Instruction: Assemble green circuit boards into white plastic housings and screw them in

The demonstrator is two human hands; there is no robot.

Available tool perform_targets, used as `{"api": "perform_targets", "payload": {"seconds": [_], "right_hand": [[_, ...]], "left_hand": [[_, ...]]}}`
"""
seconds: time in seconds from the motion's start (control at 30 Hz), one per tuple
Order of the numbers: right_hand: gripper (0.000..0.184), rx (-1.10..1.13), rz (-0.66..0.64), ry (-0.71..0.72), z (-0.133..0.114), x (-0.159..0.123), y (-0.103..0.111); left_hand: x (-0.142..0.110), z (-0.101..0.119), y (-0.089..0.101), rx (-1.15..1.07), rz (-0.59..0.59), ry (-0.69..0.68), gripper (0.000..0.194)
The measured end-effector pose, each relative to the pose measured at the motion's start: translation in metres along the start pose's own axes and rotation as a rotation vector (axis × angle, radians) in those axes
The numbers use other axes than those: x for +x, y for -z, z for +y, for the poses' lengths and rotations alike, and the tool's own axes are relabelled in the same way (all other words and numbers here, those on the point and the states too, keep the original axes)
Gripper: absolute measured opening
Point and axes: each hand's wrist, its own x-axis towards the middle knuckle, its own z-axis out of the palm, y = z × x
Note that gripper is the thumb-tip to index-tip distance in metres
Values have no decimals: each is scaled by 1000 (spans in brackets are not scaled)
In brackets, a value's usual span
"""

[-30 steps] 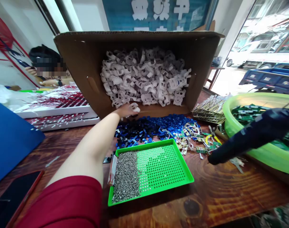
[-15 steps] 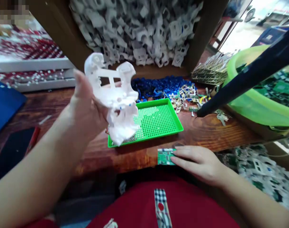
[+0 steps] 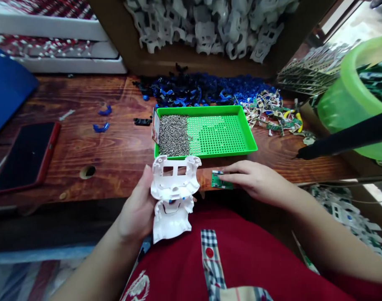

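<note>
A white plastic shell (image 3: 175, 184) with two rectangular windows, its lower flap hanging beneath, is gripped at its left side by my left hand (image 3: 137, 213). It is just in front of the green perforated tray (image 3: 206, 156), at the table's front edge. My right hand (image 3: 260, 182) has its fingers closed over the right part of a green circuit board (image 3: 216, 179) at that same edge; my thumb is hidden. Small metal screws (image 3: 174, 136) fill the tray's left part.
Blue and black plastic pieces (image 3: 197, 90) lie behind the tray, with small wired boards (image 3: 272, 110) at right. A dark rod-like tool (image 3: 341, 140) juts in before a green tub (image 3: 335, 100). A phone (image 3: 24, 154) lies left. A box of white shells (image 3: 206, 33) stands behind.
My left hand has brought the white shell down and closer to my body, uncovering the screws in the tray. My right hand stays at the circuit board. The view has tilted down.
</note>
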Motion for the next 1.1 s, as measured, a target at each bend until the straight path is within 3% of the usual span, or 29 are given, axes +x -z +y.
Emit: {"api": "perform_targets", "payload": {"seconds": [0.2,0.33,0.47,0.57,0.87,1.0,1.1], "right_hand": [[30,-128,-155,-19,-2,9,12],[26,-162,-157,-36,-8,12,16],[24,-91,-152,-142,-10,11,15],[32,-37,-130,-176,-7,6,14],[15,-329,-111,-30,1,11,16],[18,-110,-13,-12,-3,7,20],[10,118,219,-79,-19,2,27]], "left_hand": [[1,-6,-4,-43,81,22,46],[2,-13,-5,-37,136,27,50],[3,-17,-7,-42,166,8,50],[5,-18,-9,-41,157,3,49],[10,-20,-16,-68,232,21,47],[13,-24,-17,-91,253,-19,46],[17,-30,-18,-92,251,-92,46]]}}
